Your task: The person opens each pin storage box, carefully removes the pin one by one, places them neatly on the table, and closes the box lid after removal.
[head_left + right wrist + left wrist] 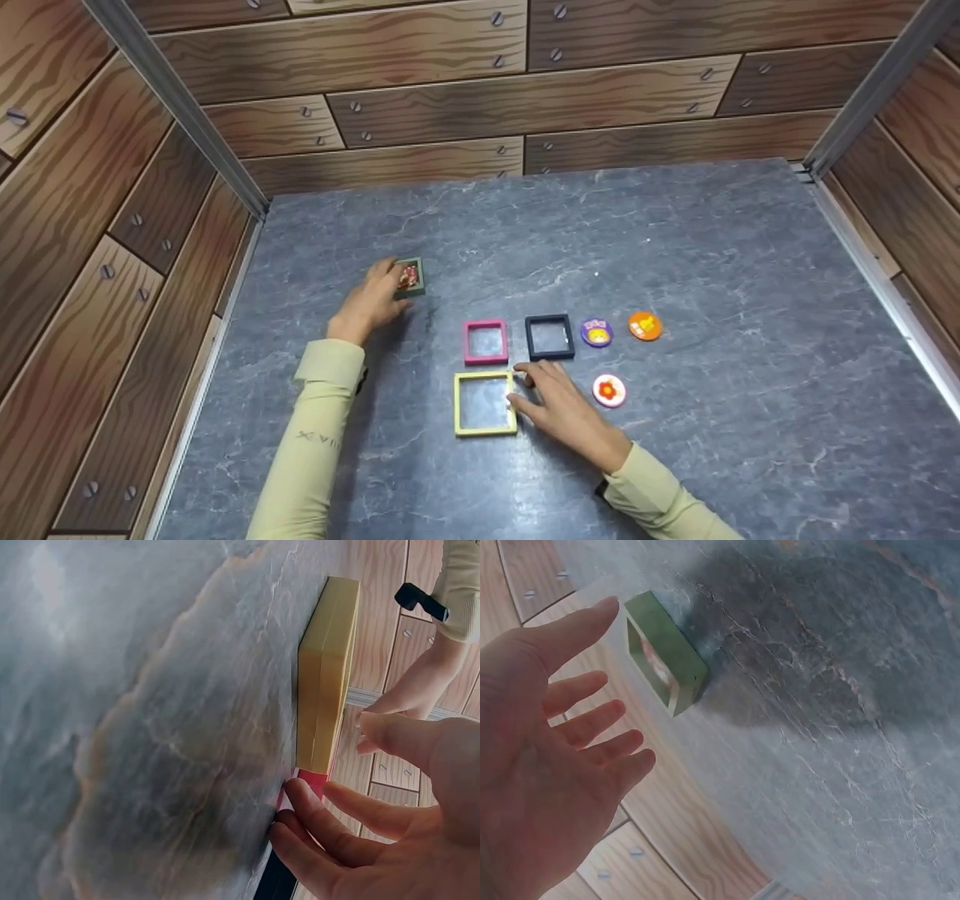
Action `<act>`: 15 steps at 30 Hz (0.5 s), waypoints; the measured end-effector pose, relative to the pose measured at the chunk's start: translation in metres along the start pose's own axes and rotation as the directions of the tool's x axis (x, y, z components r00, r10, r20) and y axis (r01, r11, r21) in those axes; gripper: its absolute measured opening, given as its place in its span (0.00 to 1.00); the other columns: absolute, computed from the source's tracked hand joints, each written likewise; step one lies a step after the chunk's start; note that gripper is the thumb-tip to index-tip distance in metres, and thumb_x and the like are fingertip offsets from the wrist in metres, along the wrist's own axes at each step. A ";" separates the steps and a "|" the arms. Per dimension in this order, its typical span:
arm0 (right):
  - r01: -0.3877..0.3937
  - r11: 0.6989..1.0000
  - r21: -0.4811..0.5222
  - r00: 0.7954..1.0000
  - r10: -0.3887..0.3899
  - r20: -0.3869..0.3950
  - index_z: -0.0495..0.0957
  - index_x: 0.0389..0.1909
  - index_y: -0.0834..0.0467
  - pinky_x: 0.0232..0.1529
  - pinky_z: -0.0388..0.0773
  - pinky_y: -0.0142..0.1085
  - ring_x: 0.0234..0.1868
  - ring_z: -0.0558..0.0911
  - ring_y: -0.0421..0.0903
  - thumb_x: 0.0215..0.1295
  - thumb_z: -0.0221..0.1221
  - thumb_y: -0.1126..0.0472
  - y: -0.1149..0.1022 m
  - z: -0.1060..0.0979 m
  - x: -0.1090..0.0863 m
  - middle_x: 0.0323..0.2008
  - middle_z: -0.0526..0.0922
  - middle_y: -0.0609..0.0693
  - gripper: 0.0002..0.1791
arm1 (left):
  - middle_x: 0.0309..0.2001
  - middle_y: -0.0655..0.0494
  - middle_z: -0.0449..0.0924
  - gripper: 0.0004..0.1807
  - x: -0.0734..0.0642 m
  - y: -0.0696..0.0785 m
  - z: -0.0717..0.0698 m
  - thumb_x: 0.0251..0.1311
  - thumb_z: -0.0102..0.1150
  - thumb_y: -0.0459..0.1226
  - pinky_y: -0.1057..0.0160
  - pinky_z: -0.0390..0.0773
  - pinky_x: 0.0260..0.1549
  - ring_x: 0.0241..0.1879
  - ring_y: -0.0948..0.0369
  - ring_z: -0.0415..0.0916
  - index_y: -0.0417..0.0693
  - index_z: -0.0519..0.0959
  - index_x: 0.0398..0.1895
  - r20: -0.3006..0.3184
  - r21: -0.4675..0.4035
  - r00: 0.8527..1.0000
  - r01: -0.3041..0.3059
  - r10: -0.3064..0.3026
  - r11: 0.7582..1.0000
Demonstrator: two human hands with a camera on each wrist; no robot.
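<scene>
In the head view my left hand (369, 298) is over the near-left side of a small green square frame (420, 276) with a reddish picture inside. The left wrist view shows the fingers spread and loosely bent, apart from the green frame (664, 645). My right hand (559, 401) hovers at the right edge of a larger yellow square frame (484, 433), thumb and fingers parted. Seen from the right wrist, the yellow frame (322, 682) lies just beyond these fingers; whether a fingertip touches it, I cannot tell.
A pink frame (467, 343) and a dark blue frame (529, 337) lie behind the yellow one. To their right are a purple round badge (597, 332), an orange one (645, 326) and a white one with a red flower (609, 391). Wood-patterned walls (435, 45) enclose the grey marbled table (712, 247).
</scene>
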State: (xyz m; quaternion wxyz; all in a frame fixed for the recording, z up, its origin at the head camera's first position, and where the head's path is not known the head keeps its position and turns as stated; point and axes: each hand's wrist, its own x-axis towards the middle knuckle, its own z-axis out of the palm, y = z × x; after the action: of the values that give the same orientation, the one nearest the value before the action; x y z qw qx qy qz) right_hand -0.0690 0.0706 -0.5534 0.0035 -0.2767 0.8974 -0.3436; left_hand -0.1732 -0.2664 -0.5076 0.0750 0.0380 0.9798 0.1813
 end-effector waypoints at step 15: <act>-0.041 0.998 0.038 0.999 0.040 0.027 0.82 0.52 0.65 0.47 0.83 0.46 0.41 0.81 0.51 0.69 0.67 0.61 -0.006 -0.010 0.012 0.37 0.84 0.55 0.16 | 0.78 0.33 0.63 0.38 0.014 -0.005 0.013 0.70 0.65 0.32 0.40 0.66 0.79 0.80 0.39 0.61 0.36 0.62 0.80 -0.028 0.054 0.998 -0.058 0.060 0.997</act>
State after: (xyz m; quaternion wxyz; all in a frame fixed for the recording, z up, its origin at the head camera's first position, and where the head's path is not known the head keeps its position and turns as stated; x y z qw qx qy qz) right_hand -0.0778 0.0670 -0.5397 0.0277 -0.2628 0.8960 -0.3569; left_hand -0.1852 -0.2651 -0.5232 0.0540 0.0663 0.9838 0.1578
